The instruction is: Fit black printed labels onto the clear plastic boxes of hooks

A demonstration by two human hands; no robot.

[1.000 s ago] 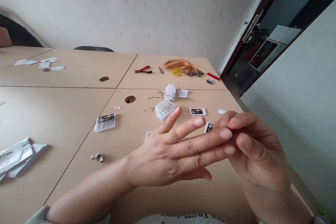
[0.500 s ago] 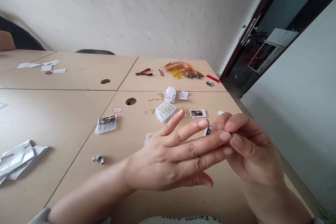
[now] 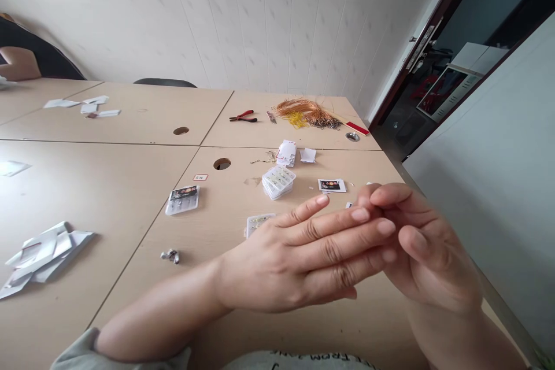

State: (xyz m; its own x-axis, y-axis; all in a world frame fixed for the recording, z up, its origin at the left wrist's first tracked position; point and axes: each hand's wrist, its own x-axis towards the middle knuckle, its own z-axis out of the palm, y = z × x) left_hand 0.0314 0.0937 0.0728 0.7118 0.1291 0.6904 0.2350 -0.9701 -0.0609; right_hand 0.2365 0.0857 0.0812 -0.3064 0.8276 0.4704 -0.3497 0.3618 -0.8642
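Note:
My left hand (image 3: pixel 281 266) is stretched out over the near part of the table, back up, with its fingers extended and nothing visible in it. My right hand (image 3: pixel 437 254) touches the left fingertips from the right. Its fingers curl loosely behind them, and its thumb stands apart; no object shows between them. Just beyond my left hand lies a clear plastic box (image 3: pixel 255 222), partly covered by it. A stack of clear boxes with small pieces inside (image 3: pixel 278 181) sits farther back. Past my fingers is a black-printed card (image 3: pixel 332 185).
A box with a black label (image 3: pixel 182 200) and a crumpled scrap (image 3: pixel 170 256) lie left. White packets (image 3: pixel 47 254) are farther left. Paper stacks (image 3: pixel 287 153), pliers (image 3: pixel 243 117) and a copper-coloured wire bundle (image 3: pixel 306 111) lie toward the back. Another person's arm (image 3: pixel 19 63) shows far left.
My right thumb has moved away from the left fingertips it was pressed against. My left fingers have drawn closer together, its thumb now tucked under. The view has shifted slightly left.

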